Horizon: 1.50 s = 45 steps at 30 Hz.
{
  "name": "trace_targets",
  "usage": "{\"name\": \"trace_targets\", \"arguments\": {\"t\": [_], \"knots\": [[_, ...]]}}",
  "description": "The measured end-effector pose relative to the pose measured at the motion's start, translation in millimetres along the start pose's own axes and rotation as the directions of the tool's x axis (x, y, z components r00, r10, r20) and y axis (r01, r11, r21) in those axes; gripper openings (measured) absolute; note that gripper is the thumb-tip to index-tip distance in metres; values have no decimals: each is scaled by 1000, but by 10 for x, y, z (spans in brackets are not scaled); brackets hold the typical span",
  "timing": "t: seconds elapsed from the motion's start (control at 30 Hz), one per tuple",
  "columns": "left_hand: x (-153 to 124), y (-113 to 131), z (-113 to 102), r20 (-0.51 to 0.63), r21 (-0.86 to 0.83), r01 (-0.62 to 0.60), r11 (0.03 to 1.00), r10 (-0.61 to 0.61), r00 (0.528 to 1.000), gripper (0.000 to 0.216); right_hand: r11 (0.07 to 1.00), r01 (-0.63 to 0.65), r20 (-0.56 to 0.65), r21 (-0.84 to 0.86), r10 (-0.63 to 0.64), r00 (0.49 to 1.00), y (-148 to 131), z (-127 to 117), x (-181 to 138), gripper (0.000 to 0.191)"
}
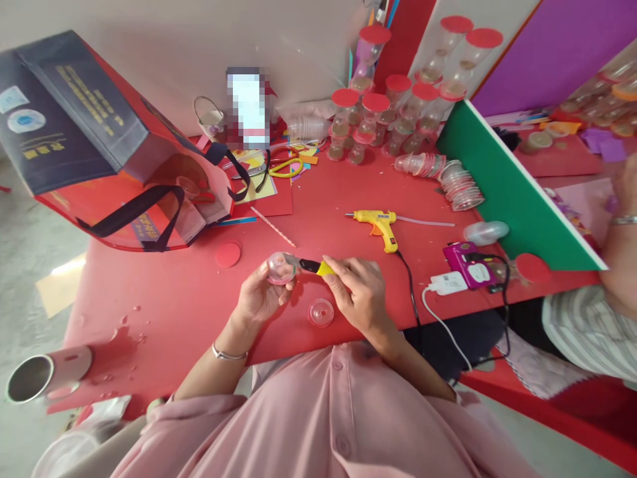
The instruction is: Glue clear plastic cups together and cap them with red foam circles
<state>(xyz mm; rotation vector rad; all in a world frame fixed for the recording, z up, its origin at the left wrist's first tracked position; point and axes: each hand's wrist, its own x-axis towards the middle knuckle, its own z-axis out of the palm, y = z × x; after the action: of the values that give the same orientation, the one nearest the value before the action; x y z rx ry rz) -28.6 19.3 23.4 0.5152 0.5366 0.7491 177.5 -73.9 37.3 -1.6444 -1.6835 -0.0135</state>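
My left hand (259, 295) is closed around a small clear plastic cup (280, 268), held just above the red table (164, 305). My right hand (357, 292) grips a yellow-and-black utility knife (314, 267), and its blade touches the cup's rim. A second clear round piece (321, 312) lies on the table between my hands. A red foam disc (228, 254) lies to the left of the cup.
A yellow glue gun (381, 224) with its black cord lies behind my right hand. A red-and-navy bag (99, 146) lies tipped at the left. Several red-lidded clear tubes (378, 113) stand at the back. A steel cup (34, 376) sits near left. Another person (607, 312) sits at the right.
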Motion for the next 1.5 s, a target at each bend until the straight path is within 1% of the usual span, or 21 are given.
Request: {"name": "trace_targets", "arguments": {"t": [0.1, 0.2, 0.33, 0.4, 0.47, 0.57, 0.67, 0.77, 0.9, 1.07, 1.13, 1.33, 1.5], "knots": [[-19, -6, -13, 51, -15, 59, 998, -58, 997, 48, 998, -47, -8, -37, 47, 999, 101, -14, -3, 28], [-7, -15, -23, -1, -46, 53, 998, -53, 999, 45, 997, -80, -1, 13, 80, 997, 99, -59, 2, 29], [25, -9, -16, -63, -48, 39, 998, -42, 997, 37, 997, -19, 33, 76, 17, 999, 8, -61, 12, 29], [25, -1, -10, -60, -52, 45, 998, -48, 997, 37, 998, 12, 30, 62, -14, 999, 7, -27, 8, 28], [16, 4, -9, -26, -58, 65, 996, -67, 997, 39, 1000, 14, 14, 16, -14, 1000, 51, 6, 0, 28], [2, 0, -17, 21, -69, 91, 993, -90, 996, 46, 999, -45, -8, -26, 45, 999, 134, 13, -8, 27], [7, -5, -23, -15, -66, 73, 995, -74, 997, 44, 996, -82, -3, 44, 82, 997, 141, -29, -3, 29], [23, 3, -13, -57, -57, 65, 996, -69, 996, 38, 994, -22, 17, 105, 20, 1000, 76, -51, 9, 29], [28, 21, -2, -57, -76, 83, 994, -88, 995, 37, 994, 42, 31, 104, -45, 999, 12, -9, 14, 28], [24, 3, -53, -38, -107, 130, 986, -135, 990, 33, 994, 52, 4, 96, -52, 999, 3, 12, 21, 27], [20, 1, -59, -41, -102, 143, 984, -147, 988, 34, 994, 49, 6, 95, -50, 999, 6, 5, 22, 27], [-5, 30, 12, -21, -82, 142, 986, -144, 989, 48, 997, 34, 29, 68, -36, 999, 48, 9, -4, 27], [16, 16, 6, -58, -35, 119, 992, -121, 991, 49, 999, 29, 47, 35, -31, 998, 29, 5, -25, 28]]}}
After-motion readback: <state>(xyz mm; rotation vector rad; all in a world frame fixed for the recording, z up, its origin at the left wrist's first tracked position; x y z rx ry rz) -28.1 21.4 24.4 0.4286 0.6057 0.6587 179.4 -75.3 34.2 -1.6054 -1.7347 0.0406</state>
